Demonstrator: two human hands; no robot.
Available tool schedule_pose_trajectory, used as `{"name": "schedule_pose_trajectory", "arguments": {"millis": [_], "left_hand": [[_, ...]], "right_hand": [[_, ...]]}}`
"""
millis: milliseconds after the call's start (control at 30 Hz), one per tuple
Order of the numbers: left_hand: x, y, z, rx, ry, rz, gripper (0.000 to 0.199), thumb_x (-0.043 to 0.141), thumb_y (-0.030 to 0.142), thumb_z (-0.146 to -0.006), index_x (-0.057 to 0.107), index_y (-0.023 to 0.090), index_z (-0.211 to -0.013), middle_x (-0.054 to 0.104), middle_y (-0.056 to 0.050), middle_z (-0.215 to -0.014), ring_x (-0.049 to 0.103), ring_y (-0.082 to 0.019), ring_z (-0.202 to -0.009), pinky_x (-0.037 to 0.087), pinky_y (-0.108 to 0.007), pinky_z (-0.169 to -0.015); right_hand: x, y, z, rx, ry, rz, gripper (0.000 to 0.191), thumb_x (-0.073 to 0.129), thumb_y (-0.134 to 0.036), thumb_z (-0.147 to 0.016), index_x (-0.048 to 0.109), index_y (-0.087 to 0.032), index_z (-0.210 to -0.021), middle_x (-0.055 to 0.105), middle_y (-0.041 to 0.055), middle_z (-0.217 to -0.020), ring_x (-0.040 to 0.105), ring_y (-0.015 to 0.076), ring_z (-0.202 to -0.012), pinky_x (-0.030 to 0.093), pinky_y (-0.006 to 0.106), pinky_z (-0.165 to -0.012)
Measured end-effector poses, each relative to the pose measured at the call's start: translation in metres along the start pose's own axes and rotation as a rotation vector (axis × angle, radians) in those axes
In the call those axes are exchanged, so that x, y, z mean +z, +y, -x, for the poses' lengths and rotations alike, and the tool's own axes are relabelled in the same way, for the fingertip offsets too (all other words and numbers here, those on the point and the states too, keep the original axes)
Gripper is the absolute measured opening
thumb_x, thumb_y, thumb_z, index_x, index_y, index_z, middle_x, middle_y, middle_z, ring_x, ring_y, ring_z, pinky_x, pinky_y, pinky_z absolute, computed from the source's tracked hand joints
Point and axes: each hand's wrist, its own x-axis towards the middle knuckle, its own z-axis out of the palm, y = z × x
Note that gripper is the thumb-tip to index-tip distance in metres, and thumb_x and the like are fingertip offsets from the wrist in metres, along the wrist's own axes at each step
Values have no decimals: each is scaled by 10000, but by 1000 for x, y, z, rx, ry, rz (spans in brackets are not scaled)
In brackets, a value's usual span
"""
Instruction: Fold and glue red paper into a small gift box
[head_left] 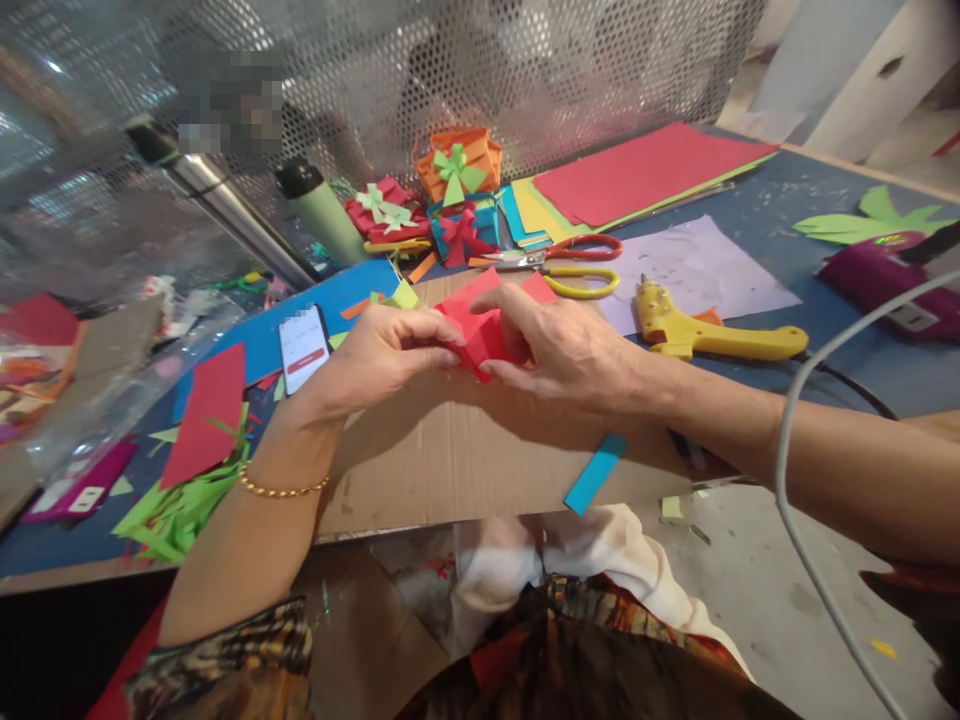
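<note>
A folded piece of red paper (480, 330) is held in both hands above a brown cardboard sheet (435, 460). My left hand (382, 350) pinches its left edge between thumb and fingers. From the right, my right hand (562, 340) grips it with the thumb below and the fingers curled over the top, hiding part of the paper. On the cardboard, nearer to me, lies a blue paper strip (596, 472). Just beyond the hands are scissors with a red and a yellow handle (577, 265). A yellow glue gun (712, 335) rests right of my right hand.
At the back stand finished-looking paper boxes with bows (459, 165), a green bottle (322, 210) and a steel flask (217, 200). Red sheets (645, 175) lie back right. A phone (304, 350) and green paper strips (180, 510) are at left. A grey cable (787, 440) crosses the right side.
</note>
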Motion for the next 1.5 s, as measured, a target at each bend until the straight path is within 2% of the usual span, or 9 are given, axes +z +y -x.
{"name": "schedule_pose_trajectory", "arguments": {"millis": [167,333,700,967,1133,1233,1333,1433,1500], "left_hand": [[5,-1,0,-27,51,48,96,753,238,-778,824,182,-809,813,-32,-854,746,-196,-824,605,-278,-766],[10,-4,1,-46,105,90,130,769,233,-779,832,170,-873,816,-44,-915,755,-206,-856,611,-301,-805],[9,-2,0,-52,35,185,120,785,247,-771,805,158,-850,805,-47,-882,754,-191,-821,630,-293,-782],[9,-2,2,-57,53,169,130,789,252,-783,804,160,-874,816,-51,-910,778,-208,-847,652,-307,-812],[7,-2,1,-53,54,164,139,787,257,-777,810,155,-869,819,-51,-907,773,-198,-839,650,-295,-810],[5,-3,1,-46,68,158,149,789,263,-770,820,158,-871,822,-49,-910,767,-185,-838,642,-273,-805],[2,-4,2,-38,65,166,149,802,300,-779,825,179,-863,824,-43,-902,769,-187,-824,649,-279,-799],[-2,-6,3,-29,90,180,138,834,320,-781,838,210,-863,825,-42,-902,779,-206,-822,663,-303,-804],[-4,-9,3,-9,115,189,129,863,319,-772,850,227,-861,824,-45,-894,786,-223,-824,668,-309,-800]], "right_hand": [[-4,-10,-1,88,-49,70,416,508,-389,-994,544,-94,-1285,727,91,-850,628,216,-731,338,313,-627],[-5,-17,-1,168,-83,138,475,537,-406,-979,523,-94,-1338,760,117,-894,666,248,-765,323,326,-613],[-3,-14,-3,180,-77,174,535,501,-401,-943,529,-79,-1368,770,121,-873,638,247,-704,299,318,-588],[-2,-15,-2,185,-63,138,530,494,-446,-964,547,-83,-1347,784,152,-945,633,246,-725,282,323,-591],[-2,-9,-1,121,-13,110,489,503,-419,-972,565,-85,-1324,756,117,-887,614,222,-714,318,319,-604],[-14,-8,-3,73,53,61,468,520,-390,-979,579,-98,-1340,735,83,-878,615,198,-714,392,324,-645],[-41,-11,-3,39,159,55,334,500,-306,-983,663,-146,-1227,718,56,-871,603,168,-704,443,323,-672],[-75,-11,7,62,230,197,287,461,-230,-984,735,-182,-1057,705,51,-886,599,166,-713,458,333,-690],[-92,-5,20,143,171,361,323,432,-241,-1013,751,-190,-1023,707,73,-917,616,194,-763,460,355,-720]]}}
